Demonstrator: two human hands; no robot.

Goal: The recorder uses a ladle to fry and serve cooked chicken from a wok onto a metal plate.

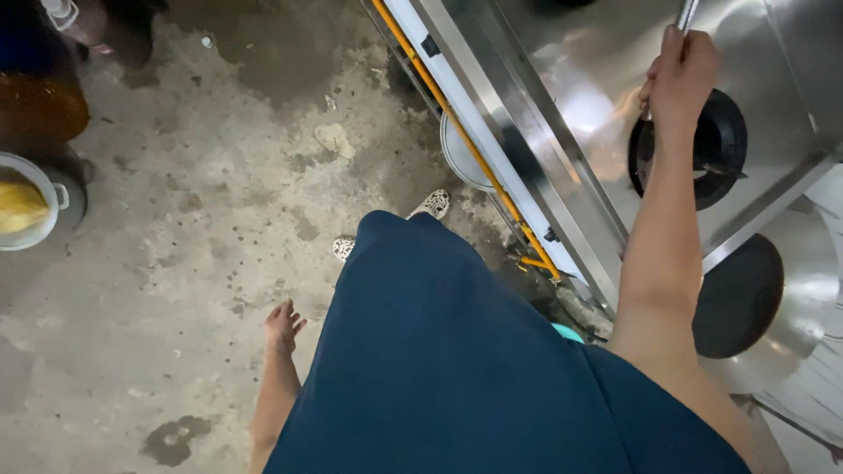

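The right hand [680, 75] is clamped around a thin metal handle [686, 15] above the steel stove [562, 132], just beside the stove's round black burner hole [716, 145]. The left hand [283, 326] hangs empty with fingers loosely apart, well away from the stove over the stained concrete floor [193, 219]. A pot [35, 206] with yellow food sits on the floor, far from the stove.

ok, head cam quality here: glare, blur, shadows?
Head view: strong glare on the steel cooktop and the wok rim; the right hand gripping the metal handle is slightly soft; the left hand hangs empty over the dim, stained concrete floor; the top-left corner is lost in shadow; wide-angle stretch at the edges.
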